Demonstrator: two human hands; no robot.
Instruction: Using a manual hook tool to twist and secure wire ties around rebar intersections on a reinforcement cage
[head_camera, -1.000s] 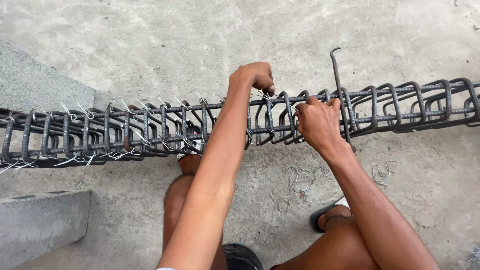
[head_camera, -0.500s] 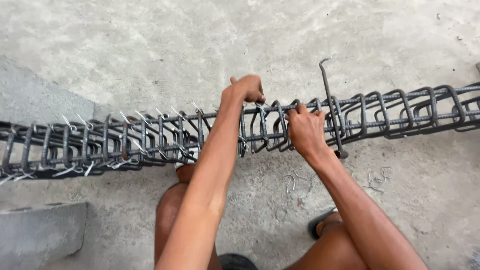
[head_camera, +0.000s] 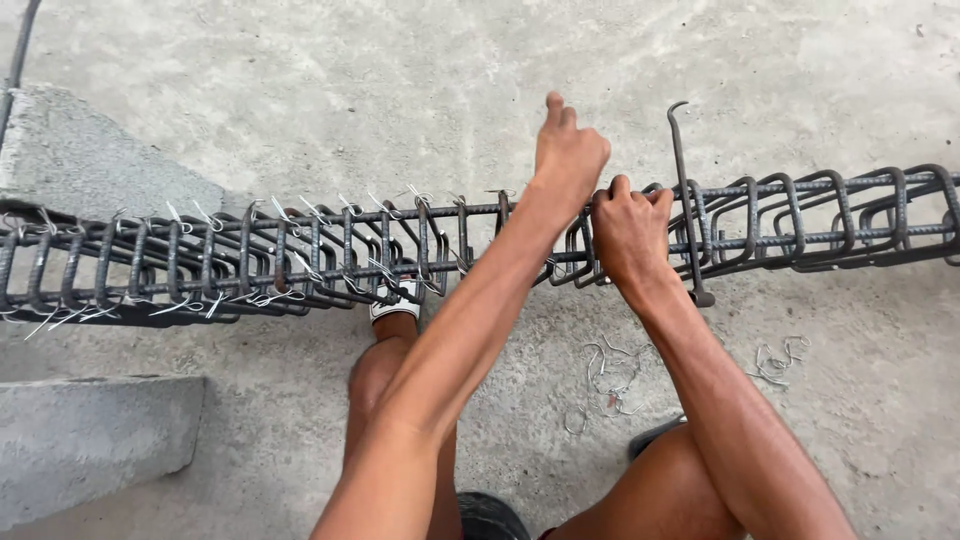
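Observation:
A long rebar cage (head_camera: 250, 260) of dark bars and closely set stirrups lies across the view, with thin wire ties along its left half. My left hand (head_camera: 566, 150) reaches over the cage's far top bar. I see its back, fingers curled and one finger raised; what it holds is hidden. My right hand (head_camera: 630, 228) is closed around a stirrup on the near side. A hooked metal rod (head_camera: 684, 200) stands across the cage just right of my right hand, apart from it.
Loose bits of tie wire (head_camera: 605, 385) lie on the concrete floor under the cage, more of them (head_camera: 780, 355) to the right. Concrete blocks sit at lower left (head_camera: 100, 440) and upper left (head_camera: 90, 165). My sandalled foot (head_camera: 395, 300) is under the cage.
My left hand has lifted off the far top bar and a finger now sticks up. My right hand keeps its grip on the stirrup. The hooked rod stays beside it.

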